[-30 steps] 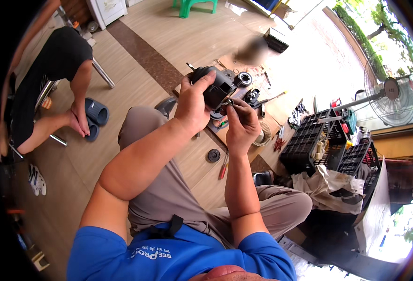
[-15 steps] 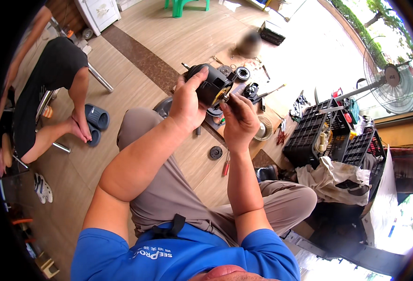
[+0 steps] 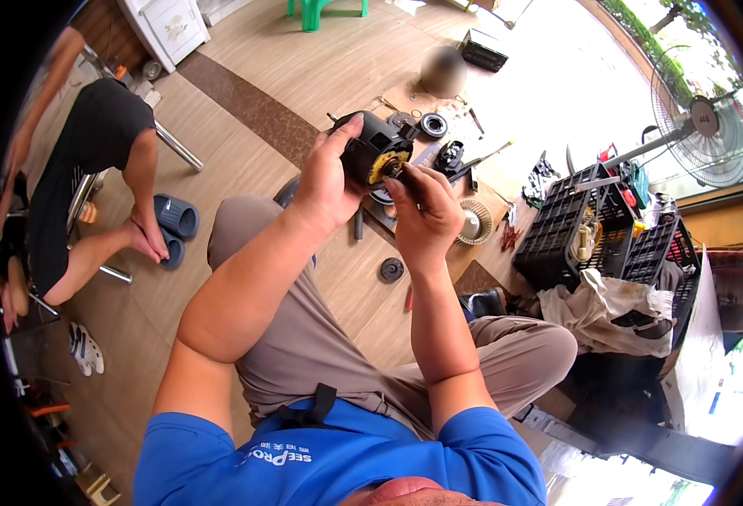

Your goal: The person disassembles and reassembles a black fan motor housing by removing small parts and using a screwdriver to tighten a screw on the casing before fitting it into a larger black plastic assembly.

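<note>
My left hand (image 3: 327, 187) grips a black cylindrical electric motor (image 3: 370, 135) from its left side, thumb along the top. A thin metal shaft sticks out of the motor's far left end. The other end, facing right and toward me, shows a yellow inner ring (image 3: 377, 171) around a dark metal centre. At that centre my right hand (image 3: 429, 211) is pinched closed, fingertips against the middle part. Whatever lies between those fingertips is mostly hidden. Beneath the motor, the floor carries loose parts, among them a black ring-shaped part (image 3: 433, 126) and a pale fan wheel (image 3: 474, 221).
A round black part (image 3: 391, 270) lies on the floor between my knees. Black plastic crates (image 3: 548, 244) with tools and a cloth stand at right, by a standing fan (image 3: 702, 118). At left sits another person (image 3: 106, 126), with grey-blue slippers (image 3: 177, 217) alongside. A green stool (image 3: 311, 13) stands far off.
The motor has turned slightly so that more of its yellow end faces me. My right fingertips have shifted a little left and stay at that end.
</note>
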Demonstrator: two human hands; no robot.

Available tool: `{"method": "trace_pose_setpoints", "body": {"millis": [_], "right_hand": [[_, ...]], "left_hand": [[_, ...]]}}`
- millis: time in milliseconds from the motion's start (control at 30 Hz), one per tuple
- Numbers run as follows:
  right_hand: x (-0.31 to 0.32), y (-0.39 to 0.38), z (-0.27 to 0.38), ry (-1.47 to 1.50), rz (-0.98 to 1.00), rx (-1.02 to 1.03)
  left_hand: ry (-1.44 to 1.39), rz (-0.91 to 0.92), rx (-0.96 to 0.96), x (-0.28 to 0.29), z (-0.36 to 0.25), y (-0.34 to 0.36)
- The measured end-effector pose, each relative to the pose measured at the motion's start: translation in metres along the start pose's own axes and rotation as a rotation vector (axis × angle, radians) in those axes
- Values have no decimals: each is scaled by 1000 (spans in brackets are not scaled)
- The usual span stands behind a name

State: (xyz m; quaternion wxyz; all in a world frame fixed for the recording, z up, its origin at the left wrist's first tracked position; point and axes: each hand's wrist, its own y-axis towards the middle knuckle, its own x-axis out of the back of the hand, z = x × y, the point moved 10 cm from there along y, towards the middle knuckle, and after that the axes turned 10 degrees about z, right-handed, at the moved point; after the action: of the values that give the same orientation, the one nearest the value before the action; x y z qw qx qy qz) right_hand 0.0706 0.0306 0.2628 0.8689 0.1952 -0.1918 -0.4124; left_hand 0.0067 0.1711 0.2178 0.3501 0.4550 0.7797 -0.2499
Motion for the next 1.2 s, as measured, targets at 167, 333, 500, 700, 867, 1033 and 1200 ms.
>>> {"method": "trace_pose_setpoints", "body": {"millis": [167,333,500,700,867,1033,1200], "right_hand": [[-1,1,13,-86,5,57],[5,6,22,-106,-14,108],[50,17,-44,64,-165,-25],[127,-19,-227,129,-341,-415],[173,-157,-388,-313,-365,-826],[175,-305,-473,-338,-304,-1339],[178,-260,-448,-634,-181,-1125]], "left_hand": [[-76,-40,50,2,7,-1],[-108,-57,54,-4,2,-4],[-103,-142,-6,-1,-10,-7],[-72,-70,-48,-2,-21,-9],[-111,33,-60,-12,-25,-7],[-46,-113,-36,-5,-23,-10],[76,-405,-92,17,-27,-11]]}}
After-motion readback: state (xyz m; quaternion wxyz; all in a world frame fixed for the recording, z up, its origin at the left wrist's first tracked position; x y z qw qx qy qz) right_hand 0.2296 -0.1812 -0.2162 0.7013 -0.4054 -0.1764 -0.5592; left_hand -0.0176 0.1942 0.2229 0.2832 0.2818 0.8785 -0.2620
